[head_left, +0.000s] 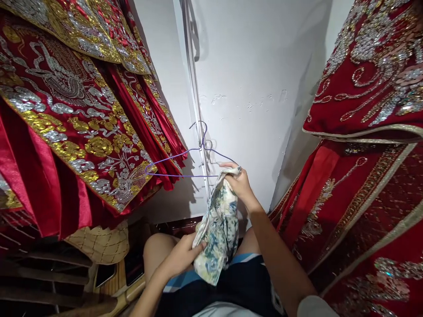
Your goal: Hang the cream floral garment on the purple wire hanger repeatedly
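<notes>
A purple wire hanger (172, 175) is held up in front of the white wall, its hook at the top. My right hand (243, 187) closes around the hanger's right end together with the upper edge of a floral garment (220, 233). The cloth is white with blue and green flowers and hangs down toward my lap. Lower down, my left hand (183, 255) pinches the garment's left edge between thumb and fingers. The left half of the hanger is bare. What kind of garment it is does not show clearly.
Red embroidered garments with gold and silver work (99, 141) hang at the left. More red beaded garments (373, 110) hang close on the right. A wooden seat (115, 281) with dark phone-like objects stands at the lower left. A metal strip (190, 66) runs down the wall.
</notes>
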Available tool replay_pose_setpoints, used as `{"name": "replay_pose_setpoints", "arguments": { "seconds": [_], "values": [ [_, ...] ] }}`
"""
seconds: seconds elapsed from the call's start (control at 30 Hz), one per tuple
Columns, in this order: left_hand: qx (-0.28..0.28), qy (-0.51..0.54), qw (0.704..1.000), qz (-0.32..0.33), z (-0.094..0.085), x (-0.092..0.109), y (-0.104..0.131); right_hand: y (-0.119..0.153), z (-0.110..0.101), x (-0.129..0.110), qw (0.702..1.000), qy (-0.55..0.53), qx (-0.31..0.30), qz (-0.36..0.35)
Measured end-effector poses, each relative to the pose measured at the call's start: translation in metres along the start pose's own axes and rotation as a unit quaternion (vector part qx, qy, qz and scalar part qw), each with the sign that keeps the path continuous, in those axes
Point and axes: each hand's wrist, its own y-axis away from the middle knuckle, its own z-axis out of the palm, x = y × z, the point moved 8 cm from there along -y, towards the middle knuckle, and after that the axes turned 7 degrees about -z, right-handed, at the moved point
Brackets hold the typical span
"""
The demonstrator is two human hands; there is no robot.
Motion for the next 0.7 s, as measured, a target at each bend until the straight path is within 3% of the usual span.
{"name": "replay_pose_setpoints", "arguments": {
  "seconds": [0.13,0.27,0.37,0.5,0.6,0.7],
  "values": [
    [0.087,-0.018,0.996,0.023,-0.047,0.014,0.010,-0.008,0.027,0.055,0.993,0.042,-0.065,0.088],
    [0.132,-0.092,0.987,0.030,-0.088,0.024,0.009,-0.003,0.032,0.088,0.988,0.070,-0.050,0.127],
    [0.189,-0.111,0.976,0.008,-0.119,0.021,0.006,0.003,0.012,0.081,0.991,0.080,-0.013,0.109],
    [0.271,-0.116,0.955,0.009,-0.153,0.025,0.003,0.009,-0.023,0.053,0.991,0.112,-0.014,0.078],
    [0.310,-0.156,0.937,0.035,-0.167,0.045,-0.002,0.010,-0.040,0.028,0.987,0.155,-0.021,0.043],
    [0.333,-0.225,0.913,0.072,-0.169,0.079,-0.010,0.010,-0.039,0.014,0.990,0.132,-0.036,0.028]
  ]
}}
